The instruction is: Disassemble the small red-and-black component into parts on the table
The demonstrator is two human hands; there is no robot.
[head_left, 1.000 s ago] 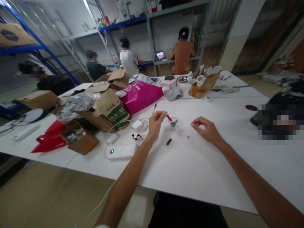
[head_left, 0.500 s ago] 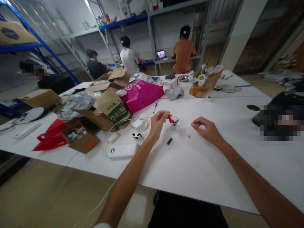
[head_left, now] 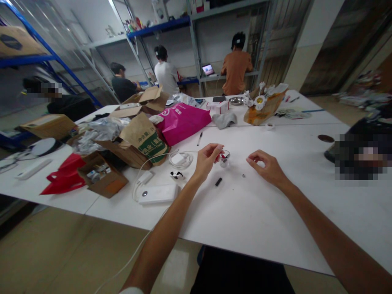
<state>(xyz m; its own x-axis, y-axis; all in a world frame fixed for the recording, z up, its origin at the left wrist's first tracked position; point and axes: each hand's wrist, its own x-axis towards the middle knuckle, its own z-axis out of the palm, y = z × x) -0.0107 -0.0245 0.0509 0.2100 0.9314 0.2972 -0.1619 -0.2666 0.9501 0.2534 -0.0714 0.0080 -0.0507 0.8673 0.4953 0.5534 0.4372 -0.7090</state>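
My left hand (head_left: pixel 207 159) is closed in a pinch on a small red object (head_left: pixel 218 158), mostly hidden by the fingers, whose exact kind I cannot make out. It is at the left rim of a small clear cup (head_left: pixel 224 163), which has dark and red bits inside. My right hand (head_left: pixel 265 166) hovers or rests to the right of the cup, thumb and fingers curled together in a loop with nothing visible in them. Between and below the hands lie a short black cylinder (head_left: pixel 218 181) and a tiny grey metal piece (head_left: pixel 243 176).
Left of my forearm are a white power bank (head_left: pixel 158 194), a coiled white cable (head_left: pixel 181 160) and a black-and-white piece (head_left: pixel 177 175). Beyond lie a pen (head_left: pixel 200 139), a magenta bag (head_left: pixel 185 122) and an open carton (head_left: pixel 104 179). Several people sit near the shelves.
My left hand has lowered slightly and shifted a little right with the red object, bringing it against the cup's rim. My right hand stays where it was.
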